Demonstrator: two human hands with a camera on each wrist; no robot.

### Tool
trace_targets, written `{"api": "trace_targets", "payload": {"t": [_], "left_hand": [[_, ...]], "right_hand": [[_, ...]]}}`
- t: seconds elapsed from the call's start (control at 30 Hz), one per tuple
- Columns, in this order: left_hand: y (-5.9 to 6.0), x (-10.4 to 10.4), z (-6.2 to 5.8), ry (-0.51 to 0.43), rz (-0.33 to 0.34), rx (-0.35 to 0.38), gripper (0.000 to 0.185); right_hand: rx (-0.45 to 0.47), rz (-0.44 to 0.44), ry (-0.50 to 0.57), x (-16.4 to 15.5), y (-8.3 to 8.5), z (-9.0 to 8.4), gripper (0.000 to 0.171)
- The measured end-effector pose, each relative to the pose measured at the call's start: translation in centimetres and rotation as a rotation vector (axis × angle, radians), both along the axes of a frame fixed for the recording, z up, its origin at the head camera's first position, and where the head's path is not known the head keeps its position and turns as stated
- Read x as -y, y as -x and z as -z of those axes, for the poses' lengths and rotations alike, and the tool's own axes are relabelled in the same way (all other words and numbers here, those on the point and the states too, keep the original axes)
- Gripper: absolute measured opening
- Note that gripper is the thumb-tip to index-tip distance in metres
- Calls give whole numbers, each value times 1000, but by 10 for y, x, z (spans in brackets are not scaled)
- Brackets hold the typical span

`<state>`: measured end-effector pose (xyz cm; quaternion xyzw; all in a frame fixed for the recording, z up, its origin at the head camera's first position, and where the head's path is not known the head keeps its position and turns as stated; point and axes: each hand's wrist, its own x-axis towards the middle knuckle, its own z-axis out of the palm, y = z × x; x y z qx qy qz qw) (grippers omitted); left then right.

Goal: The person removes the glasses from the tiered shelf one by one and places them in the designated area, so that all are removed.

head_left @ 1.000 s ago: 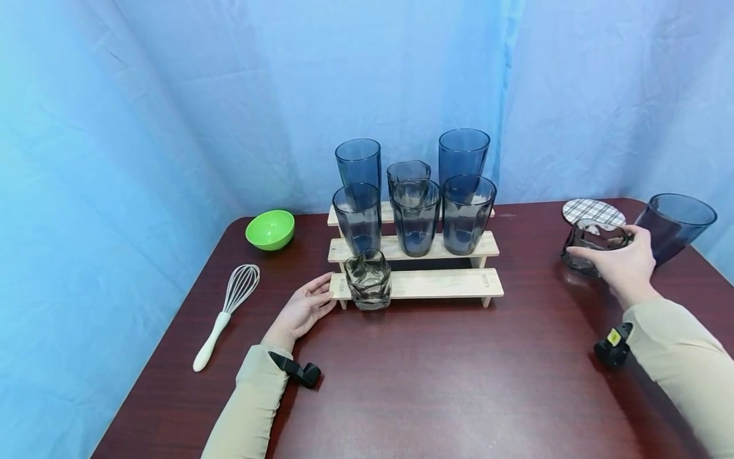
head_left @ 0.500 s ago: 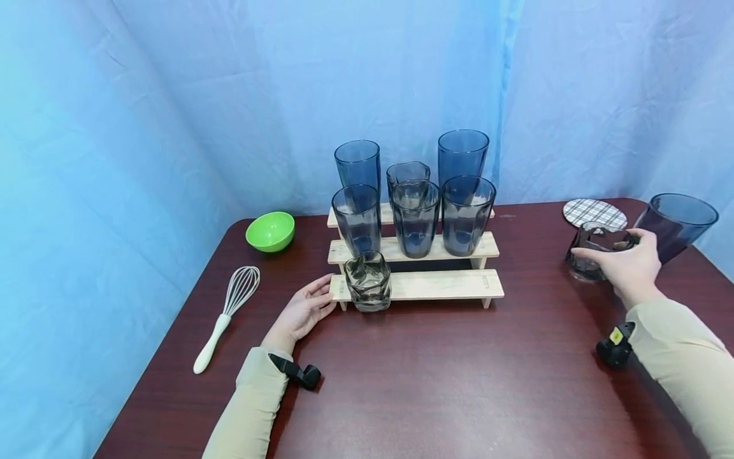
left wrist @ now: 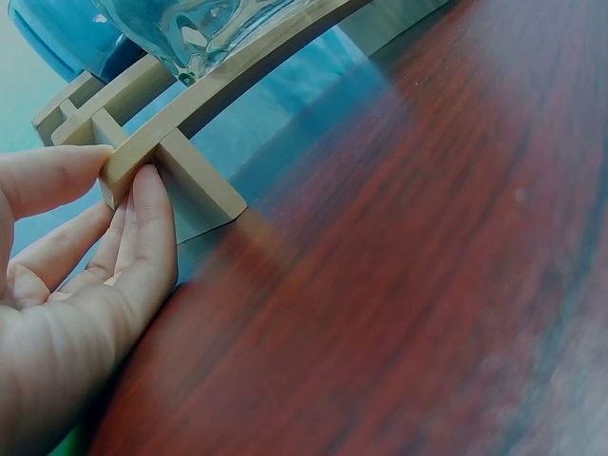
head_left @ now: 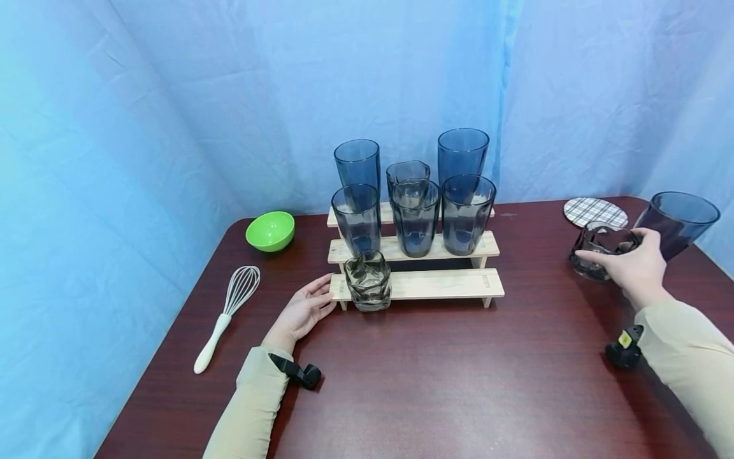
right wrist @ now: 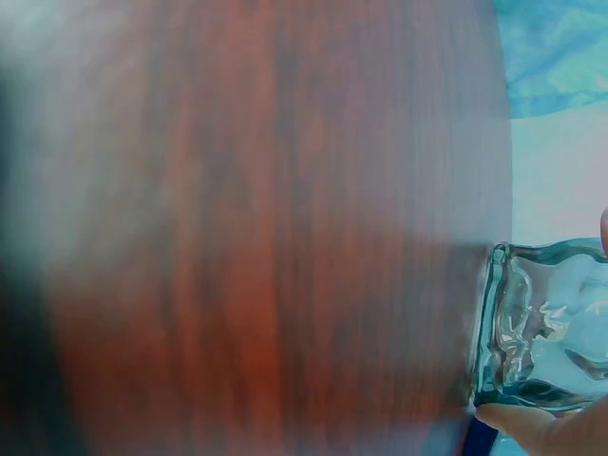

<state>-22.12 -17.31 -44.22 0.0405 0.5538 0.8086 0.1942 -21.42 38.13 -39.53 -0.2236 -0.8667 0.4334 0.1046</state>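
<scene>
Gripping the short wavy clear glass tumbler (head_left: 599,255) at the table's right edge, the right hand (head_left: 633,268) sits far right of the three-tier wooden rack (head_left: 436,284). Left wrist view: the relaxed left hand (left wrist: 85,285) touches the rack's end. Right wrist view: fingertips (right wrist: 532,427) pinch the tumbler's side.

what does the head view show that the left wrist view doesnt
Only the head view shows the right hand gripping a short clear glass, the tall blue glass beside it, the plaid coaster, the green bowl and the whisk.

Only the left wrist view shows, close up, the fingers pressed against the end of the wooden rack's lowest step.

Both show the left hand at the wooden rack, a clear glass on its bottom step and the dark red table.
</scene>
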Motion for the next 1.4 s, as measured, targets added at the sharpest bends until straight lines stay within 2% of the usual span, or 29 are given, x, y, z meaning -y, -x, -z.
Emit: {"api": "trace_targets", "payload": {"t": [0.17, 0.33, 0.43, 0.53, 0.57, 0.63, 0.77, 0.8, 1.0, 1.2, 1.4], "left_hand": [[0, -1, -1, 10, -2, 15, 59], [-1, 0, -2, 7, 5, 9, 59], [0, 2, 4, 9, 16, -24, 63], [1, 6, 12, 1, 45, -84, 75], [6, 9, 21, -45, 71, -105, 75], [6, 10, 23, -53, 84, -128, 80], [5, 8, 18, -35, 62, -101, 72], [0, 4, 9, 11, 38, -84, 73], [-1, -1, -3, 16, -3, 13, 60], [-1, -1, -4, 13, -6, 24, 59], [-1, 0, -2, 21, -1, 16, 60]], "right_hand": [[9, -23, -61, -8, -5, -1, 108], [26, -27, -77, -10, -8, -1, 105], [26, -23, -88, -11, -8, -1, 104], [26, -16, -99, -11, -7, 0, 103], [27, -12, -103, -11, -6, 0, 103], [27, -3, -106, -11, -5, 0, 103], [19, 13, -117, -11, -4, -1, 100], [15, 17, -120, -11, -3, -1, 99], [0, 25, -137, -10, -3, -2, 96], [-14, 17, -160, -10, -5, 0, 95], [6, 11, -133, -10, -9, 0, 95]]}}
